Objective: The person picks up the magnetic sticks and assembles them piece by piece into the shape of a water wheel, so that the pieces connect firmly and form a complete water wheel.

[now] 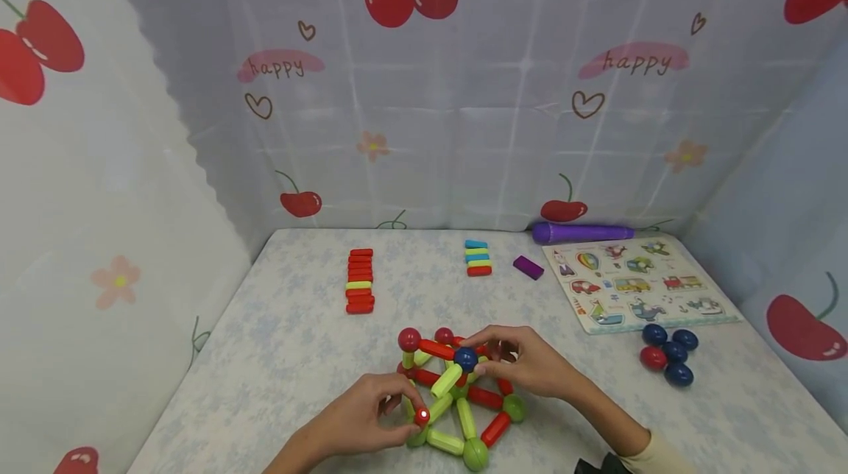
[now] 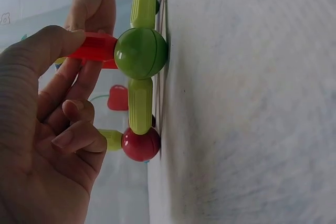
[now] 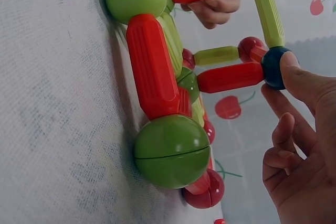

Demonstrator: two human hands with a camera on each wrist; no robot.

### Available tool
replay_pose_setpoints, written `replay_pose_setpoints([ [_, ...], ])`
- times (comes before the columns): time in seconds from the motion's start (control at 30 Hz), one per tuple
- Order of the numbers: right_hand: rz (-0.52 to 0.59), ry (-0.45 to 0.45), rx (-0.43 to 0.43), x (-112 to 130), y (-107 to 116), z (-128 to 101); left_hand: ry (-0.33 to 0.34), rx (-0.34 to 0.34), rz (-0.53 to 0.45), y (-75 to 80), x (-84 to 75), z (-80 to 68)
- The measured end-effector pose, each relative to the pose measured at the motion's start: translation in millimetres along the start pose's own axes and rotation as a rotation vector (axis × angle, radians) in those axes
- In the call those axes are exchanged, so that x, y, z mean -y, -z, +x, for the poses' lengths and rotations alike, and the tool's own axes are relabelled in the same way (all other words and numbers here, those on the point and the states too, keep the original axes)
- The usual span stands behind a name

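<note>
A frame of red and green magnetic rods and balls stands on the pale table, near its front edge. My left hand pinches a short red rod at the frame's left corner. The left wrist view shows that red rod between thumb and fingers, joined to a green ball. My right hand holds the blue ball at the top of the frame. In the right wrist view my thumb presses the blue ball, where a red rod and a green rod meet.
A row of red rods with one green rod lies at the back left. Behind the frame lies a small pile of coloured rods. A purple block, a purple tube, a picture puzzle board and several loose balls sit right. Cherry-print cloth walls the table.
</note>
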State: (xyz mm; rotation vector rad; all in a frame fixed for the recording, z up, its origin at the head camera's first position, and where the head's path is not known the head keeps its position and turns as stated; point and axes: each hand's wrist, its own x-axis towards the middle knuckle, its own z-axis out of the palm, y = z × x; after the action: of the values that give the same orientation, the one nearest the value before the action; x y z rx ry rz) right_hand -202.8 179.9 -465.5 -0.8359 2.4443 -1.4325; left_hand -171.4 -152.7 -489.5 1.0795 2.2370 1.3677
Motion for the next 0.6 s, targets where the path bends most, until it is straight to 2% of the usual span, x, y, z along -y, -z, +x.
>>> replay_pose_setpoints([
  [0.13, -0.065, 0.015, -0.023, 0.6, 8.5, -7.0, 0.012, 0.006, -0.004, 1.7, -0.7, 1.0],
  [0.23, -0.119, 0.01, -0.071, -2.7, 26.4, -20.7, 0.027, 0.006, 0.001, 2.6, -0.3, 0.2],
  [0.37, -0.242, -0.073, -0.199, -14.7, 66.1, -53.4, 0.046, 0.005, 0.004, 1.7, 0.1, 0.2],
  [0.5, -0.435, -0.182, -0.366, -31.0, 110.1, -92.3, 0.051, 0.009, -0.009, 1.9, 0.6, 0.6],
  [0.6, -0.562, -0.231, -0.46, -47.1, 140.6, -121.3, 0.047, 0.01, -0.012, 3.2, 1.3, 0.6],
])
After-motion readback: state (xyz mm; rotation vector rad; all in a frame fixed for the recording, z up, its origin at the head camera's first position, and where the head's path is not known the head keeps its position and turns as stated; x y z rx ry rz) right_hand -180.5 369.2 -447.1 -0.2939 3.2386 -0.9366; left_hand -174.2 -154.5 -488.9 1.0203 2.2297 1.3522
